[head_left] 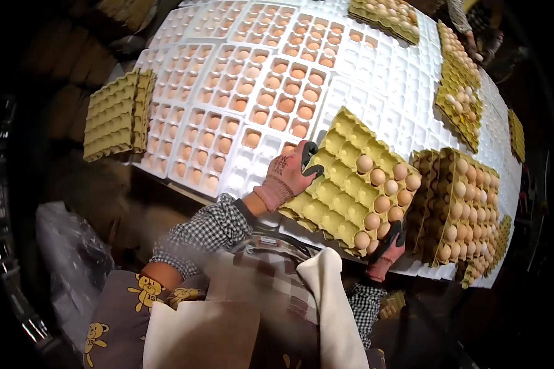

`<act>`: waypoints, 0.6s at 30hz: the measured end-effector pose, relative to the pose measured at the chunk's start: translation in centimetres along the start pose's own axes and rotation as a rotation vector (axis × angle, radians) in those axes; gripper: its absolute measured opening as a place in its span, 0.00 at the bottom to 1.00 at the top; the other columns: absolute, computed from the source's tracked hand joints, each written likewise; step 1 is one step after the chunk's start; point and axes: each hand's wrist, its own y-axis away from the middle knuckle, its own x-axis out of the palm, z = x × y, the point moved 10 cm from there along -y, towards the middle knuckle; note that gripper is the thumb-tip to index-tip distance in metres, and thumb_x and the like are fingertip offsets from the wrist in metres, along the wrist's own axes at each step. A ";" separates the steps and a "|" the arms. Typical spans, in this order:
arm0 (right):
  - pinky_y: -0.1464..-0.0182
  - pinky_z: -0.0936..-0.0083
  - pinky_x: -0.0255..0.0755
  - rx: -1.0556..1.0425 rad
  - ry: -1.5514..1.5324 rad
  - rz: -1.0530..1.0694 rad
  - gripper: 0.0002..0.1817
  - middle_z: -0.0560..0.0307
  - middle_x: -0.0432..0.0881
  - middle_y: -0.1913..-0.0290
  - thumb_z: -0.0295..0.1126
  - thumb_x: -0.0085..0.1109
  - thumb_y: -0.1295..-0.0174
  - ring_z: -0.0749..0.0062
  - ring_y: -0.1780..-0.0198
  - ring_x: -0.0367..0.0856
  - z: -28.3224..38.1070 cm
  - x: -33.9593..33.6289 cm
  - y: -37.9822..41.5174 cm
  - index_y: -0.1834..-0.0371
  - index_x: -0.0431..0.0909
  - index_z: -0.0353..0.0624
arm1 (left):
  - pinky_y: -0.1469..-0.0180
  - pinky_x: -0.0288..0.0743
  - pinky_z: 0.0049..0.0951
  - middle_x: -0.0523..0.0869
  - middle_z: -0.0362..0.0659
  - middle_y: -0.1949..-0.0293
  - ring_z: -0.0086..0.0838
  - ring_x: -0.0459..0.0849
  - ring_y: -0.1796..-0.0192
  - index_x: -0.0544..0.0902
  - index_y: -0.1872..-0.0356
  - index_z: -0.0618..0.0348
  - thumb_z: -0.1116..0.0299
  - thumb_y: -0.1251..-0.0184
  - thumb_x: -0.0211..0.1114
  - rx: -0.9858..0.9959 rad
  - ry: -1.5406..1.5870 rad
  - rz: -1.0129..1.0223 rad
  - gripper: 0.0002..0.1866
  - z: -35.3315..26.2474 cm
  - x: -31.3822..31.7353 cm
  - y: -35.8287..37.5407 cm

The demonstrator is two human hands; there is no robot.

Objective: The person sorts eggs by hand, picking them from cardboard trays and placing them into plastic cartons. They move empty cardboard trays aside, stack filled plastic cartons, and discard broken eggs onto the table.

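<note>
A yellow-green pulp egg tray point(335, 178) is tilted in front of me, with brown eggs point(381, 204) in the cups along its right side and bare cups on its left. My left hand point(287, 178), in a pink glove with black fingertips, is closed at the tray's left edge. At the lower right corner, the thumb and fingers of my right hand point(388, 251) grip the same tray, beside the eggs; some of its fingers are hidden. Under and left of the tray lies a white foam egg tray point(247, 169) with a few eggs in its pockets.
White foam trays filled with eggs point(286, 98) cover the table's left part. Loaded pulp trays point(471, 212) stand at right, and more lie along the far side. A stack of pulp trays point(114, 117) sits at the left edge. Another person's hand point(474, 49) shows at the far right.
</note>
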 end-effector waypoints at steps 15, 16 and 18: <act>0.43 0.64 0.73 0.064 -0.255 0.874 0.24 0.43 0.79 0.45 0.31 0.60 0.34 0.50 0.47 0.80 4.4 42.2 11.5 0.37 0.71 0.32 | 0.45 0.76 0.43 0.82 0.53 0.47 0.48 0.81 0.45 0.79 0.42 0.53 0.64 0.40 0.68 -0.070 -0.566 -0.524 0.23 21.9 -32.3 0.6; 0.43 0.64 0.73 0.069 -0.244 0.864 0.24 0.43 0.79 0.45 0.31 0.60 0.34 0.50 0.47 0.80 4.0 43.4 12.2 0.37 0.71 0.32 | 0.38 0.70 0.45 0.77 0.52 0.40 0.48 0.76 0.39 0.79 0.41 0.51 0.61 0.43 0.70 -0.087 -0.639 -0.474 0.26 24.7 -31.5 -0.2; 0.41 0.65 0.71 -0.169 -0.114 0.755 0.34 0.42 0.74 0.40 0.39 0.67 0.42 0.52 0.41 0.75 3.7 43.6 13.6 0.33 0.69 0.36 | 0.33 0.67 0.45 0.74 0.52 0.37 0.50 0.72 0.36 0.76 0.38 0.49 0.61 0.46 0.73 0.038 -0.769 -0.519 0.31 18.6 -30.0 1.8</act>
